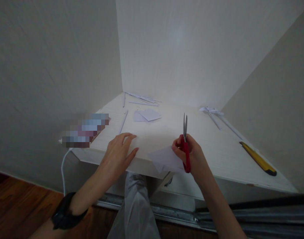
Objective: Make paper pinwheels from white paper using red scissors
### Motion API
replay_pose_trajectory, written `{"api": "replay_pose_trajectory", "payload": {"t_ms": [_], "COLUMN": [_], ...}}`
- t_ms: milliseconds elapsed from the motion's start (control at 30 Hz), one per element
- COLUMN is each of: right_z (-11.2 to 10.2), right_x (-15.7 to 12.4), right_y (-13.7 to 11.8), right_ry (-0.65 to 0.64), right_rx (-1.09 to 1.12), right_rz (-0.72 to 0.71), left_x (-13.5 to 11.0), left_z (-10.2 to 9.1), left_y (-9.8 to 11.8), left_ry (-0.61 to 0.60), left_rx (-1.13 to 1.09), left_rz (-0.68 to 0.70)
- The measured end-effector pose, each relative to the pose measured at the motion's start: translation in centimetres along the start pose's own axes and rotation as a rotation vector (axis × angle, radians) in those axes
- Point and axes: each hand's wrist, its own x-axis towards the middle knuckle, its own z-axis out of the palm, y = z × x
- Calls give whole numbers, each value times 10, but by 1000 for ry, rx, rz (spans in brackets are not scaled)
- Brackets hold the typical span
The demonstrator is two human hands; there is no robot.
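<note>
My right hand (193, 154) is closed around red-handled scissors (185, 139), whose shut blades point away from me. Under that hand a white sheet of paper (164, 158) lies at the front edge of the white table (216, 149) and overhangs it a little. My left hand (118, 151) rests on the table's front edge to the left of the sheet, fingers stretched out and holding nothing. A dark band is on my left wrist.
Folded white paper pieces (147, 115) lie mid-table, thin paper strips (142, 98) at the back, rolled paper sticks (215, 116) at the right. A yellow utility knife (258, 158) lies by the right wall. A blurred flat object (86, 130) with a white cable (63, 169) sits at the left.
</note>
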Motion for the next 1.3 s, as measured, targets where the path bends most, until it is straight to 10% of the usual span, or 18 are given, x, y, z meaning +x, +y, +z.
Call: {"api": "replay_pose_trajectory", "payload": {"t_ms": [533,900,1300], "right_z": [-3,-3,-3], "right_x": [22,28,26], "right_y": [50,64,60], "right_ry": [106,152,121], "right_rx": [-7,12,10], "right_rz": [44,14,24], "left_x": [1,6,15], "left_z": [-20,-41,-45], "left_y": [-62,-121,-126], "left_ry": [117,-75,-116], "left_rx": [325,347,248], "left_rz": [-166,-496,-573]}}
